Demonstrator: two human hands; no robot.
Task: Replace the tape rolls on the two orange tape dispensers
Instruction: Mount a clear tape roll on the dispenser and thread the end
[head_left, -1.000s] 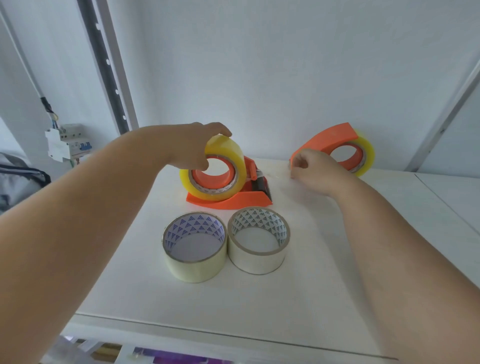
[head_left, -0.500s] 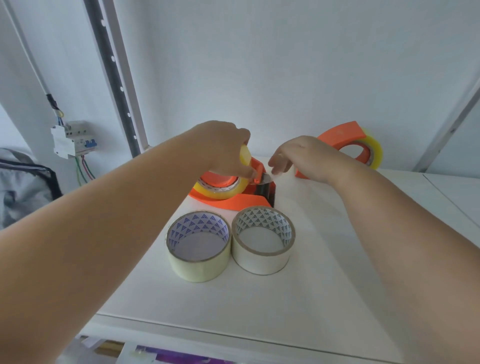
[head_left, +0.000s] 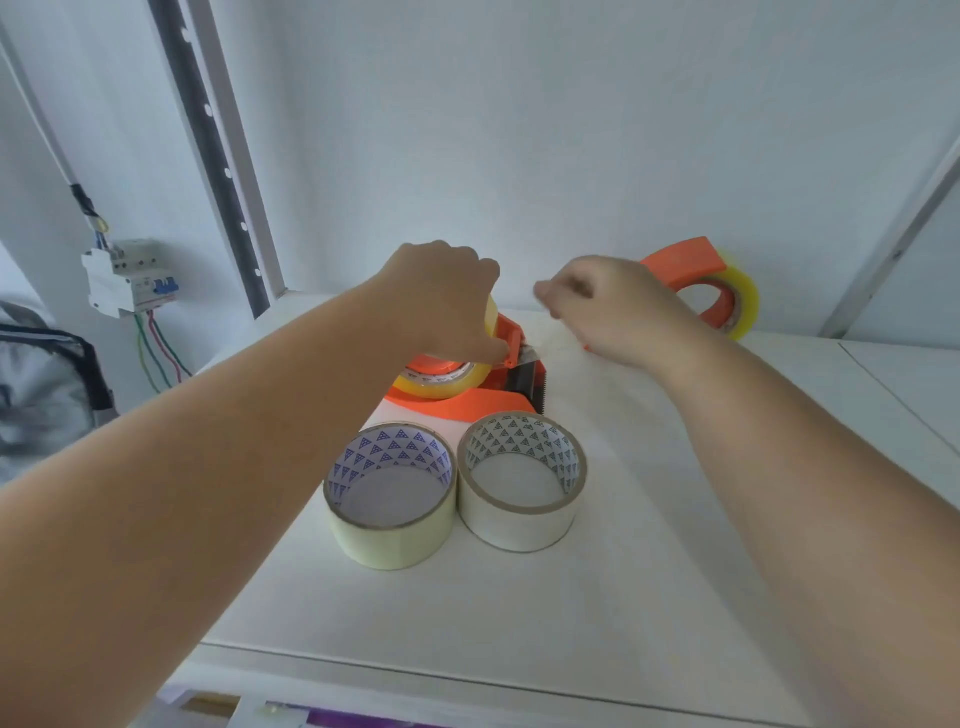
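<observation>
Showing an early stage of the roll change, the head view has the left hand curled over the top of the yellow tape roll, which sits on the near orange dispenser at the middle of the white table; its fingers wrap the roll's upper rim beside the dispenser's serrated cutter. The right hand hangs just right of the cutter with fingers bunched as if pinching a tape end, but it is motion-blurred and clear tape would not show, so what it holds cannot be told. A second orange dispenser stands at the far right against the wall, with its own yellowish roll mounted. Two replacement rolls lie flat, side by side and touching, at the near edge of the first dispenser: a pale roll on the left and a whiter roll on the right. Judged from this layout, neither old roll is off and neither new roll is fitted; both swaps remain.
</observation>
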